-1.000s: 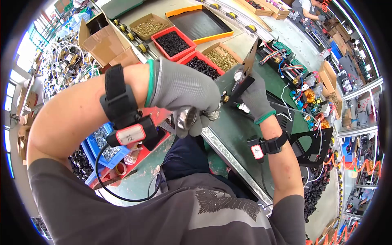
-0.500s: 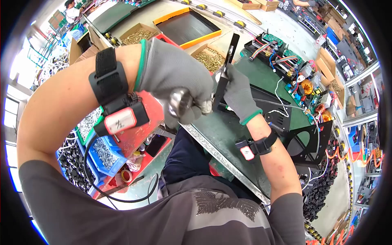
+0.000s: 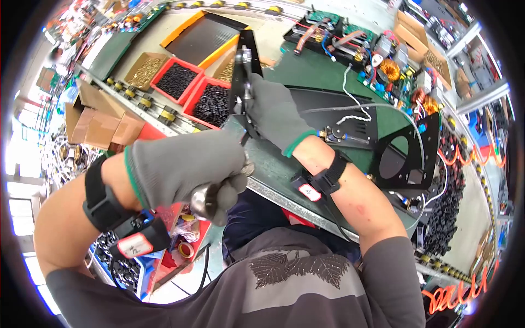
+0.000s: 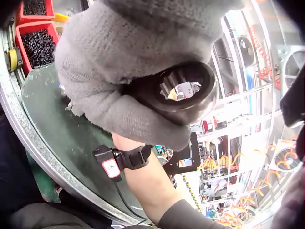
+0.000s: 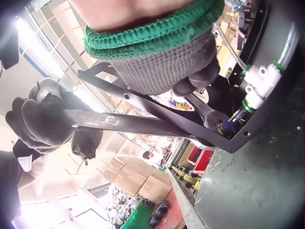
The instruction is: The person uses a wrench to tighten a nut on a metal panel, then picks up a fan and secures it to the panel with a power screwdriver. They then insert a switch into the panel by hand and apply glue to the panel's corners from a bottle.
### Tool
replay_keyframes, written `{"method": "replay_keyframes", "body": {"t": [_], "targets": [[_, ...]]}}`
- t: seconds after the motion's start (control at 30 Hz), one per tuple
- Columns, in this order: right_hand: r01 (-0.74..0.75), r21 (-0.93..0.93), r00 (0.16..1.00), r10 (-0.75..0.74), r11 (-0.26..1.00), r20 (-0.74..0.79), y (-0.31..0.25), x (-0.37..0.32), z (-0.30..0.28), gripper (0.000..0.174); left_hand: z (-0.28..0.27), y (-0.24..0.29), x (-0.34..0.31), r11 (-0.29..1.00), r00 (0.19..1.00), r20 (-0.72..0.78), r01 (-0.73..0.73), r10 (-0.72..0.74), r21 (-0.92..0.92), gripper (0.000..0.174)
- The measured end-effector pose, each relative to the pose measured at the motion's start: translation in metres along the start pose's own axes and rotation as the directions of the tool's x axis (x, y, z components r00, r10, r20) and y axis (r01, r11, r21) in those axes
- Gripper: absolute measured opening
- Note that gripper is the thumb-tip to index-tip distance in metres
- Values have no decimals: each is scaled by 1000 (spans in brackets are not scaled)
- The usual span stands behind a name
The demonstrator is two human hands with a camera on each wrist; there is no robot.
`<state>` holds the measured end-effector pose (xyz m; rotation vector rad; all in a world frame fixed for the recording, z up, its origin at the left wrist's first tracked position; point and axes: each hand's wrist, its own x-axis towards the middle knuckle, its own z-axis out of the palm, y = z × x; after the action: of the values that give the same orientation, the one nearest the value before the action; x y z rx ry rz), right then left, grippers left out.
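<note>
My gloved left hand [image 3: 186, 164] grips a large steel ring spanner [image 3: 203, 202], its ring end sticking out below the fist. In the left wrist view the ring [image 4: 209, 98] shows between thumb and fingers. From that fist the spanner's shaft [image 5: 109, 120] runs to a black metal bracket [image 5: 152, 107] in the right wrist view. My gloved right hand [image 3: 276, 112] holds the upright bracket and a second, smaller wrench [image 5: 209, 114]. That wrench's head sits at a brass and blue fitting [image 5: 228, 126] in the bracket's corner. White push-in connectors [image 5: 262, 83] with clear tube lie close by.
A green-topped bench [image 3: 306, 175] carries black panels [image 3: 404, 156] and circuit boards with copper coils [image 3: 389, 68]. Red bins [image 3: 178, 82] of black parts and a box of brass parts [image 3: 146, 70] stand at the back left, near a roller track [image 3: 143, 103].
The head view has swung to the right, so both hands appear further left. The left hand has come down toward the body with the spanner; the right hand keeps its hold on the bracket.
</note>
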<state>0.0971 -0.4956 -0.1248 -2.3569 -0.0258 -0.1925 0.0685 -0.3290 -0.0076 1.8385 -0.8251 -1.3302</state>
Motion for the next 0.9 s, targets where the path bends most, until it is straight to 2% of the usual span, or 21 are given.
{"method": "replay_keyframes", "body": {"t": [0.03,0.07,0.1,0.13,0.2,0.23,0.27,0.33,0.37,0.43,0.53,0.57,0.6,0.67,0.7,0.73,0.77,0.8,0.83,0.87,0.9], "targets": [[-28,-21,999,29,999,42,-1,2,-1,20,4,7,3,955,969,-40,232,-243,-185,30],[-54,-42,995,57,998,85,-3,4,-1,20,7,15,4,824,878,-36,434,-478,-364,31],[-76,-56,992,81,996,92,-5,5,0,20,9,21,3,781,858,7,472,-514,-410,28],[-91,-56,991,96,994,92,-4,6,0,20,12,20,6,779,857,21,479,-515,-405,28],[-73,-34,993,76,997,85,-2,7,2,21,20,17,8,836,853,4,513,-523,-193,24],[-88,-37,993,91,995,79,-3,7,3,22,26,2,10,897,906,-62,403,-419,-179,20],[-94,-33,992,96,995,83,-2,7,4,22,28,-3,8,894,904,-56,409,-425,-181,20],[-76,-51,995,79,996,54,0,7,6,23,32,3,11,939,947,-60,321,-315,127,19],[-80,-51,995,83,996,59,1,7,8,23,34,1,10,939,947,-55,322,-318,123,19],[-22,-32,999,21,999,-36,3,7,13,19,36,-6,9,937,941,-58,339,-335,90,17],[-6,-51,999,4,999,-37,4,5,10,25,41,-16,6,931,933,-69,357,-352,72,18],[33,-45,999,-34,998,-27,8,9,11,24,31,-35,7,974,996,-15,89,-88,206,24],[23,-55,997,-27,998,-69,9,6,15,24,35,17,9,754,798,-87,520,-597,-403,37],[149,-235,988,-152,961,6,8,14,8,21,19,-3,1,911,970,-56,201,-237,-359,33],[88,-128,990,-101,988,-98,-1,7,-5,22,14,-3,0,968,967,-175,210,-185,137,24],[39,-12,981,-41,999,-192,-11,-10,-19,23,24,12,-9,925,918,-205,286,-339,-249,17],[84,4,966,-81,996,-247,-19,-27,-39,24,21,10,-10,905,899,-190,343,-394,-251,38],[133,19,950,-122,991,-288,-32,-44,-59,26,16,3,-17,875,904,-144,333,-402,-350,35],[205,32,925,-183,978,-334,-41,-67,-80,22,19,6,-25,917,907,-212,309,-364,-252,32],[280,45,895,-244,959,-373,-46,-94,-104,19,16,-6,-32,946,922,-213,305,-323,-112,38],[362,18,841,-318,932,-438,-48,-123,-127,20,20,-6,-39,923,895,-254,314,-366,-223,40]]}}
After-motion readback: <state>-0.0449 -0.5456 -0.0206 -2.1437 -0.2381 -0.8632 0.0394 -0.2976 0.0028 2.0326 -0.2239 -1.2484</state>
